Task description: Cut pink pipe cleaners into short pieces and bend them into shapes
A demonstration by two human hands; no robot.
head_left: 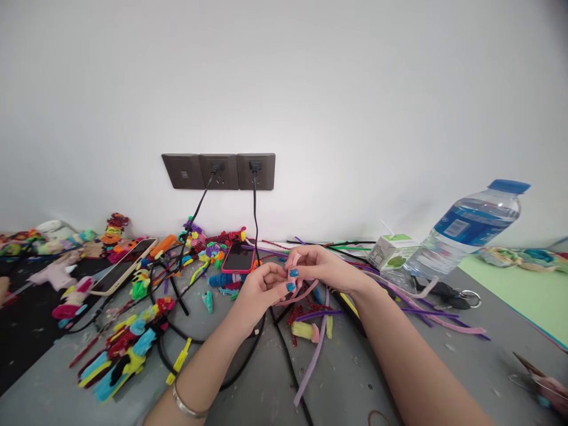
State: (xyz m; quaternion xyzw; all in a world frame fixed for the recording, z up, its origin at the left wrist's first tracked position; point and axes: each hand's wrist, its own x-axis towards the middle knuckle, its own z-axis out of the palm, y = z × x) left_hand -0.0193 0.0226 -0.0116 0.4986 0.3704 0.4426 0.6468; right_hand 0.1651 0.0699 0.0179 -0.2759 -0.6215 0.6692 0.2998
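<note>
Both my hands meet above the middle of the grey table (266, 384). My left hand (261, 290) and my right hand (322, 266) pinch a pink pipe cleaner (295, 284) between their fingertips, bending it into a loop. Its loose end hangs down toward the table. Below the hands lie more pipe cleaners, among them a long lilac one (315, 355) and a small yellow and pink piece (306, 331).
Wall sockets (218, 171) hold two black cables running to a pink phone (238, 258) and a second phone (124, 266). Finished colourful pipe-cleaner figures (119, 355) crowd the left. At right stand a water bottle (465, 234), a small carton (393, 249), pliers (448, 293) and scissors (539, 378).
</note>
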